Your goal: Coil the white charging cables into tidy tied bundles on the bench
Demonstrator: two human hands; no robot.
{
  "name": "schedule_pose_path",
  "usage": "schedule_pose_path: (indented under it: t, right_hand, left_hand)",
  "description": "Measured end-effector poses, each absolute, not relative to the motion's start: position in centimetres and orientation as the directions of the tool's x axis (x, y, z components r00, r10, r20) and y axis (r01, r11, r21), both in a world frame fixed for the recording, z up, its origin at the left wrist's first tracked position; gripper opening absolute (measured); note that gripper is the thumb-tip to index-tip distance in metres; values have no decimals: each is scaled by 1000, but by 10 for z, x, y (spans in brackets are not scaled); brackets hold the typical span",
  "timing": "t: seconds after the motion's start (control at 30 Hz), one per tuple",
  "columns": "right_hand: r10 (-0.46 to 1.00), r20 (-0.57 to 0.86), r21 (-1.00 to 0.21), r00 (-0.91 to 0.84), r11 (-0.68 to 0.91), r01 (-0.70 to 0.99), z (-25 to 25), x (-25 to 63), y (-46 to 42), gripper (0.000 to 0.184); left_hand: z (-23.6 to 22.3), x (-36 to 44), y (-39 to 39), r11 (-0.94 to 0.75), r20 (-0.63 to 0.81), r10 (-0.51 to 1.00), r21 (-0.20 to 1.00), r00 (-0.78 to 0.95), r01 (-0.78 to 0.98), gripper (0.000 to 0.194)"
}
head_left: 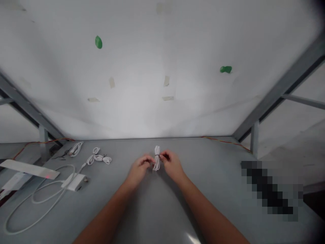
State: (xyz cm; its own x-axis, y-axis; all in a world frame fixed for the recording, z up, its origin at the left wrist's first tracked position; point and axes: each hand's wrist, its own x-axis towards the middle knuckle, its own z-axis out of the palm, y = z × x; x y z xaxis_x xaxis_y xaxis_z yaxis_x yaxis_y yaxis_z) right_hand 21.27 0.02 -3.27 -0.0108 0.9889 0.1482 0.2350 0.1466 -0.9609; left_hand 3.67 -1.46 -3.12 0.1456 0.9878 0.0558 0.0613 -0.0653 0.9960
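Between my hands a coiled white cable (pixel 157 164) is held as an upright bundle, with a thin dark twist tie (pixel 156 155) around its middle. The fingertips of my left hand (pixel 141 166) pinch the bundle's lower left side. On the right, my right hand (pixel 172 164) has thumb and finger closed at the end of the twist tie, close against the bundle. The tie's end is too small to make out clearly.
Further left lie more coiled white cables (pixel 102 158), a white adapter box (pixel 73 182) with a long looped cord, and a long white strip (pixel 30 168). A pixelated dark object (pixel 269 189) is at the right. A white wall (pixel 142 115) rises behind the grey table (pixel 203 169).
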Motion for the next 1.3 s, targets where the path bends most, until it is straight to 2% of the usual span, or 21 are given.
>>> schedule_pose_path:
  t: [0.1,0.2,0.27,0.37,0.43,0.5,0.6,0.63,0.7,0.77,0.83,0.9,0.97,1.03,1.1,1.17,1.3]
  right_hand:
    - [932,356,-860,-64,354,367,-27,213,-4,11]
    - [895,413,-789,-170,444,423,-23,211,-10,12]
    - [915,361,-804,-177,402,438,-21,209,-12,13]
    - [971,191,-892,-142,232,388,-21,210,-10,11]
    - [989,56,-957,-134,92,277,-21,213,-6,11]
    - [983,-80,-991,-163,-61,122,-24,216,-3,14]
    - [953,-202,-978,-227,-210,-14,-31,218,2,21]
    - [956,-193,-980,-219,-197,6,-34,218,4,21]
    - [983,-88,-987,-160,-64,150,-38,217,7,18]
    - [989,92,-918,-119,130,376,-40,218,10,13]
    - [964,223,-767,-145,265,584,-40,222,12,25]
    - [955,245,-595,-169,286,751,-41,229,11,42]
    - [969,193,-435,-153,224,872,-43,236,10,51]
    - [982,135,-314,-133,170,934,-47,241,8,54]
    - [986,99,-248,-137,158,956,-50,242,6,56]
    - [985,86,-221,-146,162,962,-52,241,6,57]
    - [986,79,-209,-146,159,965,-52,239,6,57]
  left_hand:
    - [-31,40,-14,162,-146,981,978,130,-130,38]
    - [-25,39,-16,117,-110,966,993,233,-17,50]
    - [-21,36,-18,-34,-2,963,991,269,131,41]
    - [-22,32,-20,-275,188,947,895,262,351,27]
    - [-27,31,-20,-413,312,903,815,294,405,26]
    - [-34,31,-18,-518,409,851,757,330,398,33]
    - [-43,31,-15,-546,441,836,736,328,401,37]
    - [-46,32,-14,-526,421,848,743,321,414,37]
    - [-49,32,-11,-483,369,873,752,320,448,37]
    - [-54,31,-8,-459,337,886,737,319,497,41]
    - [-58,29,-3,-462,336,886,696,320,550,50]
    - [-63,24,2,-454,343,891,634,298,626,57]
    - [-67,18,6,-405,334,908,545,252,734,58]
    - [-71,12,10,-319,312,930,433,192,843,53]
    - [-73,9,11,-255,285,945,333,161,908,52]
    - [-75,9,11,-225,268,952,272,151,936,53]
    - [-76,10,10,-228,269,949,222,165,948,53]
